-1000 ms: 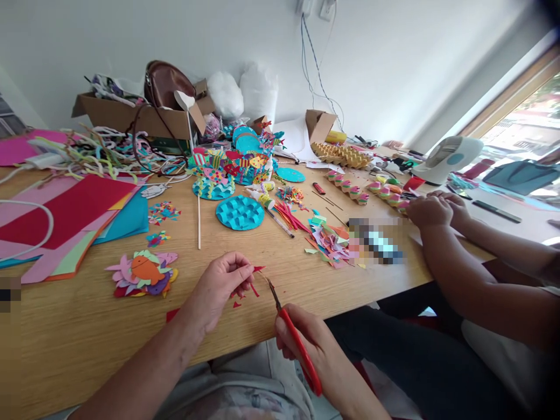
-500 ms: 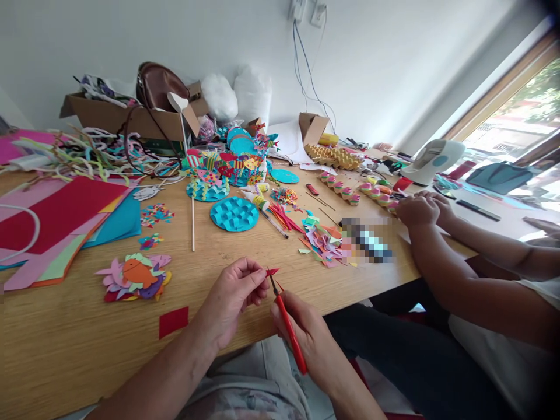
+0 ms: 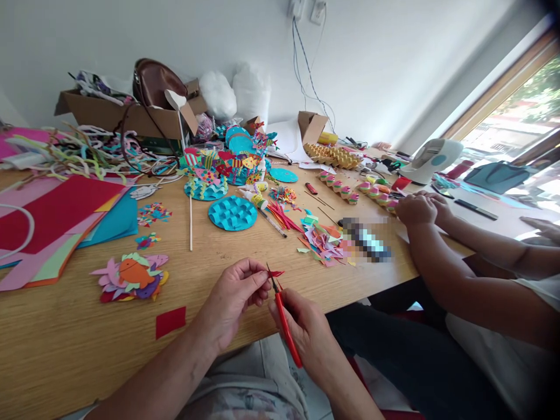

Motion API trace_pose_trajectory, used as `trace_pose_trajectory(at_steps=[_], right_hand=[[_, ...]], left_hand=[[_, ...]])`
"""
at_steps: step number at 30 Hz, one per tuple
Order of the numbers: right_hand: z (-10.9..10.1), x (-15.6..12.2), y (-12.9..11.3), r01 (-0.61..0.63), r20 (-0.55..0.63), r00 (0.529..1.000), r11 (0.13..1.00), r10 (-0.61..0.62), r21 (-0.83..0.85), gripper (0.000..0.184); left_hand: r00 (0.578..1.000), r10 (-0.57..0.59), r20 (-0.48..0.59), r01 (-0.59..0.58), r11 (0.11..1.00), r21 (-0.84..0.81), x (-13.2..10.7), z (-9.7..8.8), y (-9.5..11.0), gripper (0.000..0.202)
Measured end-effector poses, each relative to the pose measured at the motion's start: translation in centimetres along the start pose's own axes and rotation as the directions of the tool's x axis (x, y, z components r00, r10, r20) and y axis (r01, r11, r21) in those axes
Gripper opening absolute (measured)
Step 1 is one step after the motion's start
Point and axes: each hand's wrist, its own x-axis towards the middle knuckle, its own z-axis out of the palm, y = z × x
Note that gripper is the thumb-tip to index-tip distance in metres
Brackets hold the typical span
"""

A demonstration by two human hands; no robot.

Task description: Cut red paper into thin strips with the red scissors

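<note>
Just over the table's near edge, my left hand [image 3: 243,294] pinches a small piece of red paper [image 3: 275,273] between thumb and fingers. My right hand [image 3: 301,326] is closed around the red handles of a pair of scissors [image 3: 285,326]. The dark blades point up and lie against the red paper by my left fingertips. A red paper rectangle [image 3: 170,322] lies flat on the table left of my left wrist. Beyond it is a heap of cut paper fish [image 3: 131,277], an orange one on top.
Colourful paper scraps [image 3: 326,239] lie ahead of my hands, near a blue woven disc [image 3: 233,213] and a pen [image 3: 273,224]. Coloured sheets [image 3: 61,216] are stacked at left. At right, another person's forearms [image 3: 437,251] rest on the table. A cardboard box [image 3: 118,122] stands behind.
The scissors have shifted slightly, with their blades now across the red paper nearer my left fingertips. The view has moved a little; both hands keep their holds.
</note>
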Motion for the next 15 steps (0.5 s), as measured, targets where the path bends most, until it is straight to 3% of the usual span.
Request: trace_pose_trajectory(at_steps=[7,15], right_hand=[[-0.3,-0.2,0.3,-0.013,0.027,1.0,0.999,0.014,-0.033,0.035],[-1.7,1.3,0.9,0.057,0.044,0.998,0.993,-0.053,-0.099,0.032]], left_hand=[[1.0,-0.009,-0.003,0.009,1.0,0.014,0.1,-0.4,0.2,0.011],[0.998,0.008,-0.059,-0.006,0.999,0.046,0.3,-1.0,0.4,0.014]])
